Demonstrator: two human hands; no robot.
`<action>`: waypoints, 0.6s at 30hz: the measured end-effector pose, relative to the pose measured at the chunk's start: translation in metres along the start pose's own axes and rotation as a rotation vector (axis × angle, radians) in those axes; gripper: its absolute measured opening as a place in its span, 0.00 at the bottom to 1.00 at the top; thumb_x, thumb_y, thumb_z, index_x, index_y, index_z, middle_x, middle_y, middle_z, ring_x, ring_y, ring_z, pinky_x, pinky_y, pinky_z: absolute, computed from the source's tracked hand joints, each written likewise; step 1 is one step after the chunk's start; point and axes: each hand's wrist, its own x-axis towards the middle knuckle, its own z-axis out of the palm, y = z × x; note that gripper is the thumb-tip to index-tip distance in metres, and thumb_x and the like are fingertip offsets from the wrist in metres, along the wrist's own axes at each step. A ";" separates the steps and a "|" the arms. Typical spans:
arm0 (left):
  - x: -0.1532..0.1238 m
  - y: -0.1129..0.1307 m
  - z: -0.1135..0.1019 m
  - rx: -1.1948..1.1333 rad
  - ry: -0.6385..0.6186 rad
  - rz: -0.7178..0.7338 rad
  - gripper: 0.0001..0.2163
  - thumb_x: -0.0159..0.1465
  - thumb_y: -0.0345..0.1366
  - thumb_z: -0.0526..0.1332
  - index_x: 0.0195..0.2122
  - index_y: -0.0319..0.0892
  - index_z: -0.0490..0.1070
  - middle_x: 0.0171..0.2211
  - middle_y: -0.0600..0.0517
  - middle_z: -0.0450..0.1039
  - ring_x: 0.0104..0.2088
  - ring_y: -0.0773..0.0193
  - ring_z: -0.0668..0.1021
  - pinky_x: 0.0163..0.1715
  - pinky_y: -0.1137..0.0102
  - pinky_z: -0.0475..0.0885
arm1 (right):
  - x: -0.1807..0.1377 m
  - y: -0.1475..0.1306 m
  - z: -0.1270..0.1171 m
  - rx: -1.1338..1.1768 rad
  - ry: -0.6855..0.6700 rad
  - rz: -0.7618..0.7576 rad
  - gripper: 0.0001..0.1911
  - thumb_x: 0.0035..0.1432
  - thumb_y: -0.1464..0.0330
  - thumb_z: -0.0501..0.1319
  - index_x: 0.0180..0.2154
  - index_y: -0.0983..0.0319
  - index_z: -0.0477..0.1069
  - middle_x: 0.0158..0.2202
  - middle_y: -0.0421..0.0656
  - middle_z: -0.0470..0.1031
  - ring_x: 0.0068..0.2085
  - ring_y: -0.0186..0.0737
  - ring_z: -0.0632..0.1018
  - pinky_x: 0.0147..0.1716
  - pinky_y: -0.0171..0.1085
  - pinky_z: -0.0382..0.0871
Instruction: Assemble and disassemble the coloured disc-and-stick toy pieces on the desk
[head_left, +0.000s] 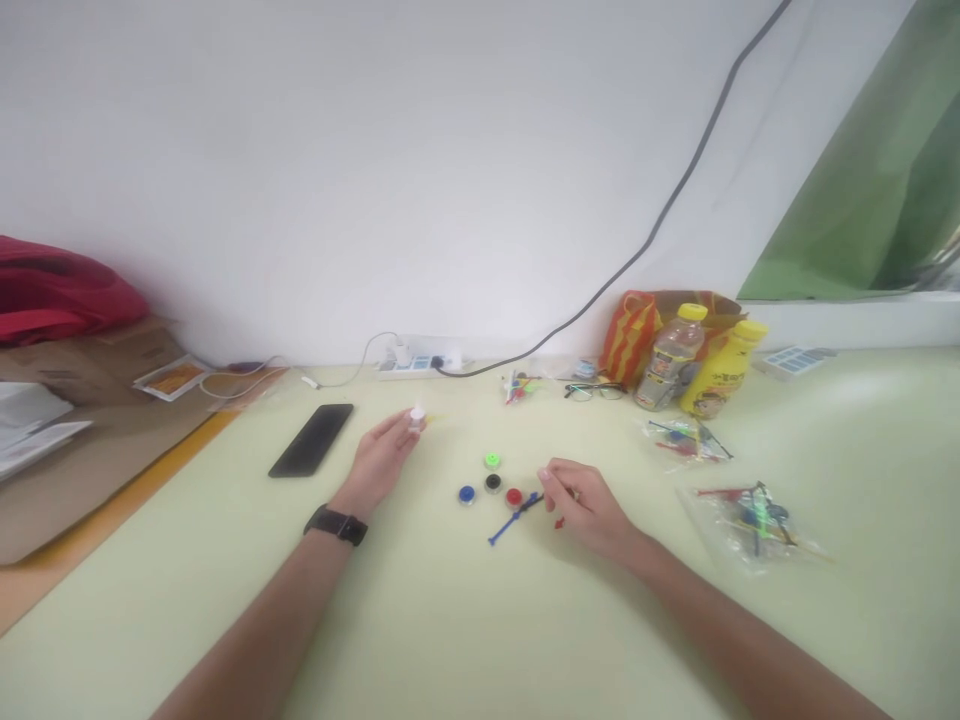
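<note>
My left hand [379,458] pinches a small white piece [417,415] between thumb and fingertips, a little above the table. A bit of yellow shows beside it. My right hand [585,497] is closed low over the table, fingers curled; what they grip, if anything, is hidden. By its fingertips lie a thin blue stick [512,522] and a dark stick, and a red tip [559,522] pokes out under the hand. Between my hands sit small round discs with clear rims: green [492,460], black [493,483], blue [466,494] and red [514,497].
A black phone [311,441] lies at left. Along the wall are a power strip [420,366], glasses [592,391] and two bottles, one clear [670,362], one yellow [721,372]. Plastic bags of coloured parts [761,520] lie at right. Cardboard [112,440] covers the left side.
</note>
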 end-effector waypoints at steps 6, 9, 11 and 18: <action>0.007 -0.005 -0.013 0.286 0.004 0.033 0.20 0.57 0.47 0.73 0.44 0.37 0.82 0.40 0.41 0.84 0.40 0.57 0.84 0.43 0.65 0.79 | -0.001 0.000 0.002 -0.027 -0.022 -0.001 0.29 0.74 0.54 0.51 0.22 0.60 0.66 0.27 0.42 0.65 0.28 0.36 0.71 0.26 0.33 0.70; 0.008 -0.005 -0.016 0.480 0.023 0.052 0.18 0.55 0.47 0.73 0.41 0.38 0.83 0.33 0.44 0.84 0.33 0.57 0.83 0.33 0.66 0.77 | -0.001 0.001 0.002 -0.041 -0.029 0.002 0.29 0.74 0.54 0.50 0.22 0.60 0.65 0.26 0.41 0.65 0.27 0.36 0.70 0.26 0.34 0.70; 0.009 -0.004 -0.018 0.605 0.049 0.084 0.16 0.55 0.46 0.72 0.38 0.40 0.83 0.30 0.46 0.83 0.30 0.57 0.82 0.31 0.66 0.75 | -0.001 0.001 0.001 -0.053 -0.038 0.000 0.29 0.74 0.55 0.50 0.22 0.60 0.65 0.26 0.42 0.65 0.27 0.36 0.70 0.26 0.34 0.69; 0.012 -0.003 -0.025 1.104 0.153 0.371 0.17 0.61 0.45 0.66 0.46 0.42 0.80 0.46 0.44 0.81 0.39 0.53 0.80 0.45 0.60 0.74 | -0.001 0.000 0.001 -0.088 -0.065 -0.016 0.27 0.74 0.57 0.51 0.21 0.60 0.62 0.27 0.41 0.65 0.27 0.35 0.69 0.27 0.34 0.67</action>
